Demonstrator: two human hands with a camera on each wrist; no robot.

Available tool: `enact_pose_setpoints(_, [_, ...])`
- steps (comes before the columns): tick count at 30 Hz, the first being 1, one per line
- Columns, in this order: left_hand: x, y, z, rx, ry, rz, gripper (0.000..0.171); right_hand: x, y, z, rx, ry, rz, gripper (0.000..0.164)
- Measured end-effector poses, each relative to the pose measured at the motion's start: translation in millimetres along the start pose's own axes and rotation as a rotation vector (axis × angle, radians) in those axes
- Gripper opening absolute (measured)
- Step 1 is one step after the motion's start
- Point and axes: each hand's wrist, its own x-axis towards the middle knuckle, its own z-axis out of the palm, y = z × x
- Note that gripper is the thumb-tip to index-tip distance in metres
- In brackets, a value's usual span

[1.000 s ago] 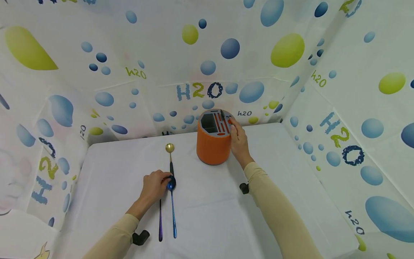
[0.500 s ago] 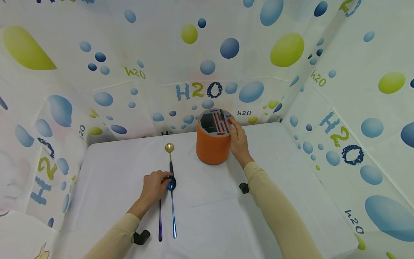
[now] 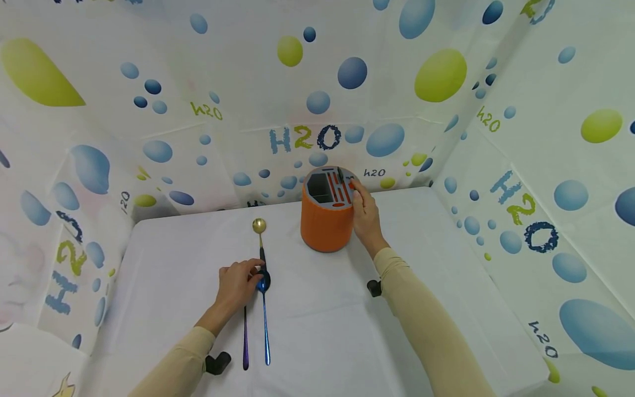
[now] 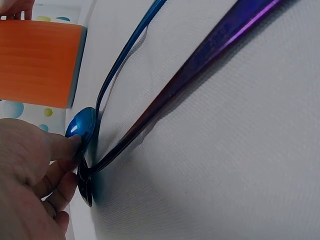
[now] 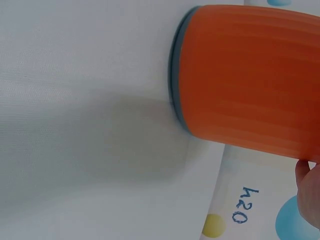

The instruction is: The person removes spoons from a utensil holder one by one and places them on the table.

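Observation:
My left hand [image 3: 238,284] pinches the bowl of a shiny blue spoon [image 3: 265,325], thumb on its left edge. In the left wrist view, the lower fingers touch the dark bowl of a purple spoon [image 4: 185,82]; the head view hides that bowl behind the hand. A spoon with a round gold bowl [image 3: 259,225] and a black handle lies beyond, its handle meeting the blue bowl. On the right, my right hand [image 3: 367,218] grips the rim of an upright orange utensil holder [image 3: 324,231] with a grey slotted top.
A white cloth covers the table [image 3: 317,331], which ends at the back against a bubble-printed curtain [image 3: 248,71]. The curtain also stands along both sides. Something thin and dark [image 3: 340,175] sits in a slot of the holder.
The left forefinger has shifted slightly forward, away from the blue bowl. The right hand, the holder and the spoons have not visibly moved.

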Motion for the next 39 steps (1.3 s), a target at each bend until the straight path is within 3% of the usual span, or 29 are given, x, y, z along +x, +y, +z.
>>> enact_pose_setpoints(23, [0.8,-0.5,0.8,0.015,-0.022,-0.038,0.034,1.0,4.6,0.6,-0.015,0.013,-0.014,0.048])
enact_pose_setpoints(39, [-0.4,0.5,-3.8,0.001,-0.011,-0.031,0.036,0.5,3.6,1.4,-0.004,0.014,-0.007,0.047])
